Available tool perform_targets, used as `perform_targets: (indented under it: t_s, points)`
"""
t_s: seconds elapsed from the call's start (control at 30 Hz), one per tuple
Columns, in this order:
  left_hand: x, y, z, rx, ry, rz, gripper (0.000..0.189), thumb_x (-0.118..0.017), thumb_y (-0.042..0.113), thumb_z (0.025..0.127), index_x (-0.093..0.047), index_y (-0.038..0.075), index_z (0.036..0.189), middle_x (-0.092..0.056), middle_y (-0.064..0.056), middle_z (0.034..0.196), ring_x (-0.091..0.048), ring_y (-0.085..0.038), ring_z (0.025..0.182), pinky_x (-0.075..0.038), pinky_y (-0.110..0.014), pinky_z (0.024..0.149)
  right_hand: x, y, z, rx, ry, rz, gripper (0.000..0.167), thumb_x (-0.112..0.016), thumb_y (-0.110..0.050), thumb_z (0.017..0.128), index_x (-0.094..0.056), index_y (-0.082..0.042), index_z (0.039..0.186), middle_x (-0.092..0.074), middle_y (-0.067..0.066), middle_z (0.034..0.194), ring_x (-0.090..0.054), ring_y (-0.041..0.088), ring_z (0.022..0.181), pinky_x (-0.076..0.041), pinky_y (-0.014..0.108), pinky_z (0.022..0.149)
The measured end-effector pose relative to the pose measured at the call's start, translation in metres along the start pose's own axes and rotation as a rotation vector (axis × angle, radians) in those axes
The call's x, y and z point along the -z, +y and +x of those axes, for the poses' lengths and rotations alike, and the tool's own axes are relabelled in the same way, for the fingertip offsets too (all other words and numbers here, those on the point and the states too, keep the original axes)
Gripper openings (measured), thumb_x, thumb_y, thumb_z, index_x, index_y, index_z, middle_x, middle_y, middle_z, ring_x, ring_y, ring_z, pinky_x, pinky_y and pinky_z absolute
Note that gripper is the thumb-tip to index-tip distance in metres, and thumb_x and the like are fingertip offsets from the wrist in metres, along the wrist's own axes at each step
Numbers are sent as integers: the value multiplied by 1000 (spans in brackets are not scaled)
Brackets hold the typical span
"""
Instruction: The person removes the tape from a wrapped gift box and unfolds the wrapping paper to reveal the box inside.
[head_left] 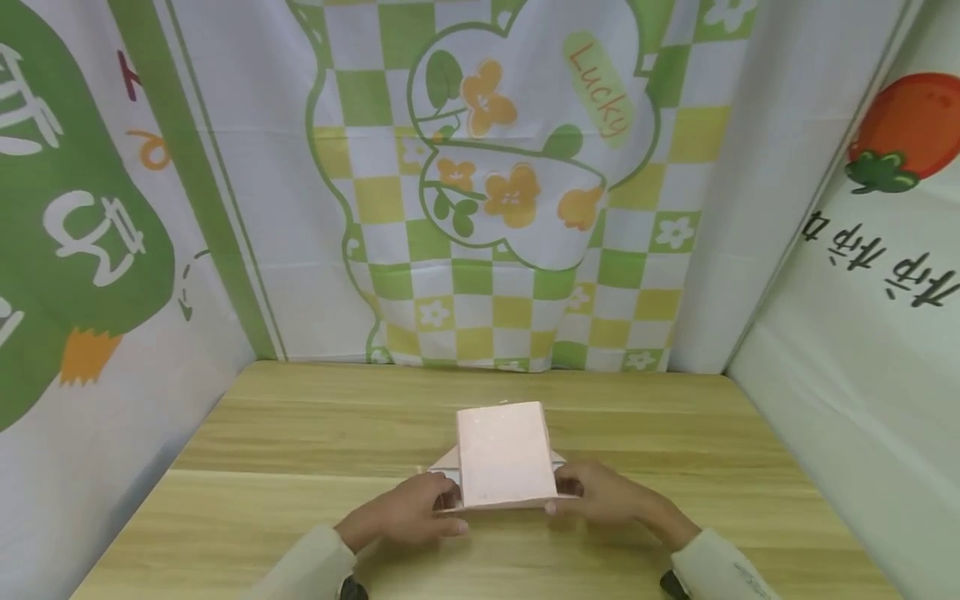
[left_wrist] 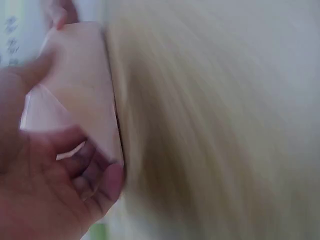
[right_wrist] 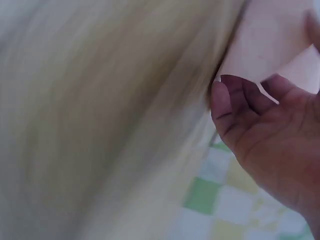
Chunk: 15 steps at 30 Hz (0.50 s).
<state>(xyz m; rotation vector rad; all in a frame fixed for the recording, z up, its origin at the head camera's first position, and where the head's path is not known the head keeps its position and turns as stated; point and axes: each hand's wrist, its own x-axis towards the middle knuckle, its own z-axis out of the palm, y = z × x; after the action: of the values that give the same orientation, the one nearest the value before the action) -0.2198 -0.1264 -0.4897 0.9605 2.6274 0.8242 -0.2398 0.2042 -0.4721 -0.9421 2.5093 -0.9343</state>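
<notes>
Item, lower centre of the head view: one folded sheet of pale pink paper (head_left: 501, 454), lying on a light wooden table (head_left: 300, 433), its long axis running away from the person toward the top of the frame, with small triangular flaps showing at either side near its lower edge. Left of it, the left hand (head_left: 408, 515), cuffed in a cream sleeve (head_left: 307, 571), has its fingers curled at the paper's lower left corner, pinching it; the left wrist view, much blurred, shows the fingers (left_wrist: 95, 172) folded under a pink flap with the thumb on top. Right of it, the right hand (head_left: 603, 493) grips the lower right corner in like fashion; the right wrist view, also blurred, shows curled fingers (right_wrist: 235, 107) against the paper's edge (right_wrist: 265, 45). Both hands are equally near, one at each end of the near short edge, so the sheet extends straight away from them. Behind, upper half of the frame: a green-and-yellow checked cloth backdrop (head_left: 495, 208) printed with flowers.
</notes>
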Motion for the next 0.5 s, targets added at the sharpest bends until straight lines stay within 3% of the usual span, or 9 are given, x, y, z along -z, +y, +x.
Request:
perform_targets:
  t_s: [0.1,0.17,0.23,0.3,0.4,0.5]
  points:
    - [1,0,7,138,-14,-275,43,-62,47,94,-59,8,113,-61,1,102,-55,-10,92,-51,-28,81,4,7,0,-101,-24,205,39,-59,-36,98,-62,-4,121,-67,5,111,-60,17,103,-51,34,90]
    - [2,-1,12,218,20,-429,47,-63,46,93,-53,6,115,-57,-3,106,-53,-15,97,-49,-31,83,5,12,1,-149,-9,305,37,-58,-35,99,-60,-4,119,-65,7,114,-58,20,109,-50,38,94]
    - [4,-1,17,297,73,-565,56,-70,44,89,-49,2,121,-56,-9,114,-53,-23,106,-49,-40,92,5,15,3,-201,34,390,34,-62,-35,97,-58,-4,111,-63,5,101,-58,17,96,-51,33,83]
    - [5,-3,22,338,138,-685,63,-75,38,86,-47,0,127,-56,-13,122,-54,-30,114,-47,-48,100,5,16,6,-243,117,441,36,-66,-33,94,-58,-2,110,-61,3,95,-56,14,89,-49,27,77]
    - [6,-5,27,348,255,-733,66,-80,33,82,-52,0,132,-61,-12,129,-57,-30,120,-43,-53,108,6,14,9,-272,265,468,41,-73,-29,89,-60,3,112,-62,3,91,-52,10,79,-46,21,67]
    - [7,-8,29,233,363,-602,49,-81,29,81,-64,2,120,-71,-10,115,-66,-21,104,-55,-40,95,7,13,10,-184,360,392,44,-74,-27,88,-61,4,117,-69,10,103,-61,9,87,-52,20,74]
